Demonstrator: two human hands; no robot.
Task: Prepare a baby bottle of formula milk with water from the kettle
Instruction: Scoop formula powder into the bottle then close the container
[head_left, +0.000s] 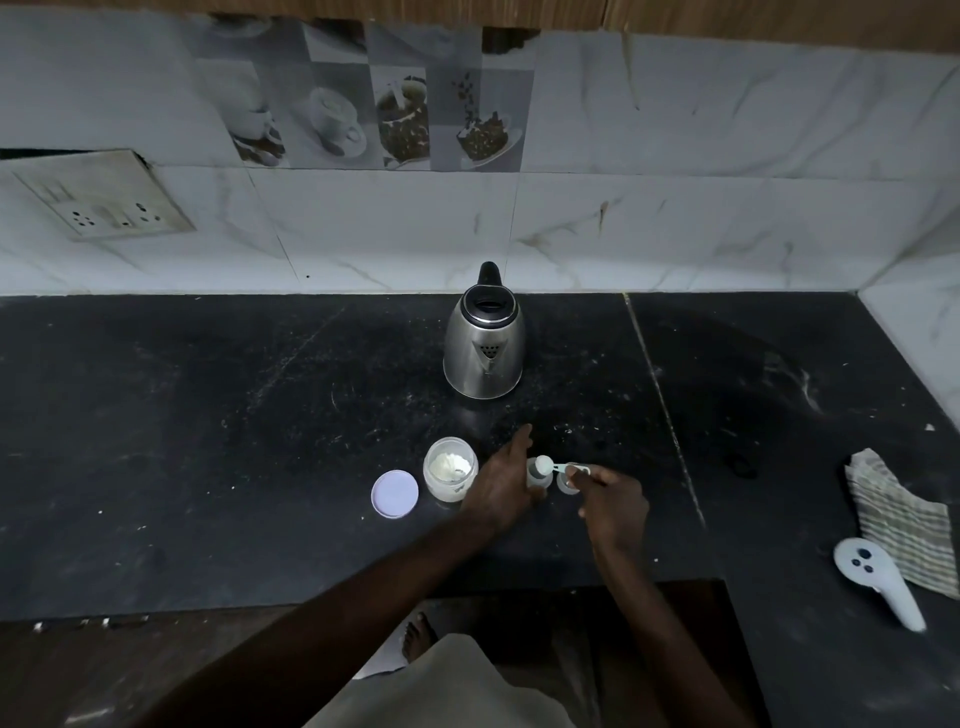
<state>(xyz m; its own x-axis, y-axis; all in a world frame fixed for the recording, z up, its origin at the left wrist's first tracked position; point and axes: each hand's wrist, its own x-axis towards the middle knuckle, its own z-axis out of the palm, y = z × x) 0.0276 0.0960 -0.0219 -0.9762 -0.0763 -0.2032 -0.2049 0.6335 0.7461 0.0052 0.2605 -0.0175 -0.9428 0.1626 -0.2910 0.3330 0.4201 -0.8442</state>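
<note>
On the marbled white wall tiles at far left sits a flat, grimy socket (104, 195). Below it runs the counter (208, 415), a dark speckled stone slab, matte and scuffed with pale flecks.

The first thing on it is a lid (395, 493), a flat pale-lilac disc lying by itself. Just to its right stands the jar (450, 469), short, round and clear, open at the top, with a mound of white powder inside. Behind the jar, near the wall, is the kettle (484, 345). It has a rounded body of brushed steel, a black lid and handle, and its spout faces you.

Your left hand (501, 486) lies between jar and bottle (537, 475), pressed against the bottle's left side with the forefinger straight out toward the kettle. The hand hides whether your thumb wraps the bottle, so I cannot tell if you really grip it. The bottle is small, clear and upright, and its mouth is open.

The scoop (550, 464) is pale plastic with a thin flat handle. Its round bowl holds white powder and sits right over the bottle's mouth. Your right hand (613, 501) pinches the far end of that handle between thumb and fingertips, with the other fingers curled under. So the bottle stands just left of that pinch, under the scoop's bowl. Below your fingertips, touching the bottle's right side, rests a small clear round cap (566, 484).

At far right lie a crumpled striped cloth (898, 530) and, on its near edge, a smooth white tool (878, 582) with a long handle and a rounded head bearing three dark dots.
</note>
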